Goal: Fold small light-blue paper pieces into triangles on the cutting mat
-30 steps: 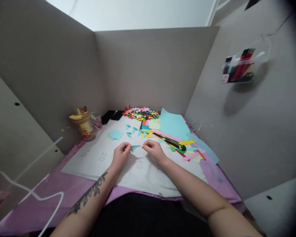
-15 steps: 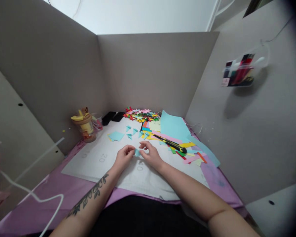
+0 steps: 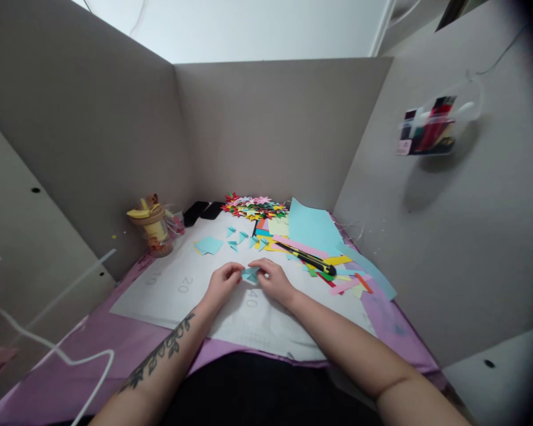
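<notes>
A small light-blue piece of folded paper [image 3: 250, 274] is held between my two hands above the white sheet [image 3: 160, 296]. My left hand [image 3: 224, 280] pinches its left side with thumb and fingertips. On the other side, my right hand [image 3: 272, 279] grips the paper, index finger along its upper edge. Just beyond my fingers lie several small folded light-blue paper pieces [image 3: 243, 236]. To their left rests a short stack of flat light-blue paper squares [image 3: 209, 245].
A yellow-black box cutter [image 3: 311, 260] lies across coloured paper strips [image 3: 346, 286] at right. Behind are a large blue sheet [image 3: 311, 228] and a pile of paper stars [image 3: 253, 207]. Two black phones [image 3: 196, 213] and a cup [image 3: 155, 228] stand back left. Grey panels [image 3: 284, 124] enclose the table.
My right fingers have come down and closed onto the folded paper, which now shows wider between my hands. My left hand has barely moved.
</notes>
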Available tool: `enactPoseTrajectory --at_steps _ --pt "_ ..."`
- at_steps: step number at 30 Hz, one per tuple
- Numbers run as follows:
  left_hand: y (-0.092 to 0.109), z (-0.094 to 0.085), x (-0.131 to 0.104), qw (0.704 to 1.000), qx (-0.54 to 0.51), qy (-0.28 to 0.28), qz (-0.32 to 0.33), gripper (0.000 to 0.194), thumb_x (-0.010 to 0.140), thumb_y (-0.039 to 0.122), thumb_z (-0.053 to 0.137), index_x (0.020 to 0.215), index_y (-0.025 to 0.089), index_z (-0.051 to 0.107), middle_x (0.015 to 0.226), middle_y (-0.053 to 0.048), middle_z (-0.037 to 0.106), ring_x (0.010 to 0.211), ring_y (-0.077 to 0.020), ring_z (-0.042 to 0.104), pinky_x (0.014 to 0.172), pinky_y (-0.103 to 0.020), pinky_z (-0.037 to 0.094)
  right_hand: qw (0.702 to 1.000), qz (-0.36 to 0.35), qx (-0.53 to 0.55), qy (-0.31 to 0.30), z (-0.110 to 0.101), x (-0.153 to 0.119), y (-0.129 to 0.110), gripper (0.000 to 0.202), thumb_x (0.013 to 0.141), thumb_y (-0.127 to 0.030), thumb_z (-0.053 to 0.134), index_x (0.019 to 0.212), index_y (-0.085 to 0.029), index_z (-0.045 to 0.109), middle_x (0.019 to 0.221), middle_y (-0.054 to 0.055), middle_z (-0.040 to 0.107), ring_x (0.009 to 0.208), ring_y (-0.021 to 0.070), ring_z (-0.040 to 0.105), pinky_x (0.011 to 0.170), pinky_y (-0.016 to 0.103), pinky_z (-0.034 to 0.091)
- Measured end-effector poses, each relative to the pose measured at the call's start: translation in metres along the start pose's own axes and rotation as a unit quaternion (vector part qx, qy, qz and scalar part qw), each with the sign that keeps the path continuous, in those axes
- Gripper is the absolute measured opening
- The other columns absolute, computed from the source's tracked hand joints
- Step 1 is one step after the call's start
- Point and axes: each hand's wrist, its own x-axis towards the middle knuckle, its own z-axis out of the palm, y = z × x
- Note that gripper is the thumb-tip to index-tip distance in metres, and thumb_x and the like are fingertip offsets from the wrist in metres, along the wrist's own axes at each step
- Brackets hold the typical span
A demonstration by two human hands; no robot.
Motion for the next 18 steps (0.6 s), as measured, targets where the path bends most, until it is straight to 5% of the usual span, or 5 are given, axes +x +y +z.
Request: enactPoseTrajectory --at_steps 8,13,15,18 --pt "0.005 0.002 -0.003 0.998 0.055 -0.015 0.014 0.024 0.071 0.026 0.060 0.091 0.015 0.068 0.085 -0.005 0.069 0.072 -0.0150 0.060 0.065 -0.023 0.046 0.995 0.092 0.016 0.023 -0.001 0.002 -0.006 0.012 0.077 -0.019 0.052 0.080 -0.018 0.064 0.078 0.002 0.064 0.068 0.0130 0.056 0.063 0.024 0.042" --pt "0.004 0.002 -0.003 0.998 0.069 -0.007 -0.002 0.019 0.072 0.029 0.059 0.080 0.014 0.069 0.065 -0.002 0.066 0.059 -0.0131 0.057 0.055 -0.021 0.043 0.984 0.153 0.084 0.033 -0.004 0.003 -0.004 0.023 0.079 -0.037 0.054 0.068 -0.017 0.056 0.059 -0.002 0.052 0.055 0.0107 0.046 0.053 0.022 0.037" --pt "0.002 0.002 -0.002 0.998 0.049 0.012 -0.027 0.021 0.072 0.030 0.059 0.080 0.013 0.067 0.060 -0.001 0.063 0.054 -0.0122 0.055 0.051 -0.021 0.042 0.963 0.200 0.175 0.033 -0.002 0.004 0.000 0.030 0.081 -0.044 0.050 0.069 -0.017 0.054 0.057 -0.002 0.050 0.053 0.0110 0.047 0.052 0.023 0.038" --pt "0.000 0.000 0.000 0.998 0.024 0.035 -0.038 0.022 0.072 0.032 0.059 0.081 0.013 0.066 0.058 -0.001 0.062 0.052 -0.0118 0.054 0.050 -0.020 0.041 0.893 0.312 0.324 0.023 0.002 0.007 0.004 0.032 0.079 -0.050 0.049 0.077 -0.018 0.053 0.062 -0.002 0.054 0.050 0.0118 0.054 0.049 0.024 0.041"
